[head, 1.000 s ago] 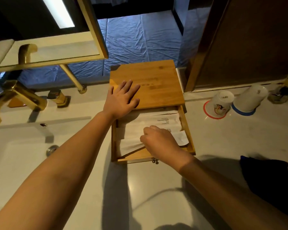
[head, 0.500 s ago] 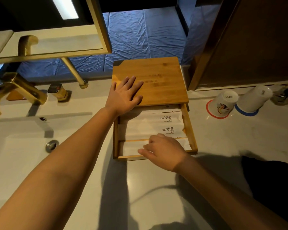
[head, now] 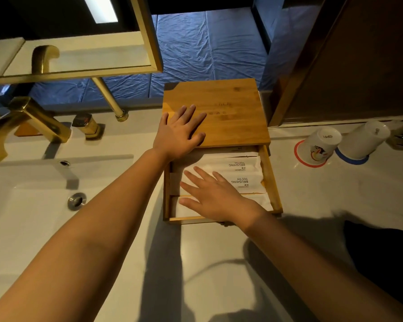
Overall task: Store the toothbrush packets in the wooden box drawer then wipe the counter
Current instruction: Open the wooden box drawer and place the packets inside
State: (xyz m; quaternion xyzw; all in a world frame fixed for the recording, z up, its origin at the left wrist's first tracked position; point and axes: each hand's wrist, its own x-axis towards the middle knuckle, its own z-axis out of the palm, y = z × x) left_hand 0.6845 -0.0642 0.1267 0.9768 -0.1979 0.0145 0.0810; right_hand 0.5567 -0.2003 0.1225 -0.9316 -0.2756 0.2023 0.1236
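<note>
A wooden box [head: 230,108] stands on the white counter [head: 219,263], its drawer [head: 273,182] pulled out toward me. White toothbrush packets [head: 240,163] printed "BRUSHING TEETH" lie flat inside the drawer. My left hand [head: 179,133] rests flat on the box's lid at its front left corner, fingers spread. My right hand [head: 214,194] lies flat over the packets in the drawer, fingers apart, holding nothing. A dark cloth [head: 379,247] lies on the counter at the right.
A white sink basin [head: 33,217] with a gold faucet [head: 21,122] is to the left. Two upturned white cups [head: 321,145] on red and blue coasters stand right of the box. A gold-framed mirror shelf [head: 79,59] hangs above.
My right hand has gone from a closed grip at the drawer's front to a flat, spread hand over the packets. The packets now lie flatter. My left hand stayed on the lid.
</note>
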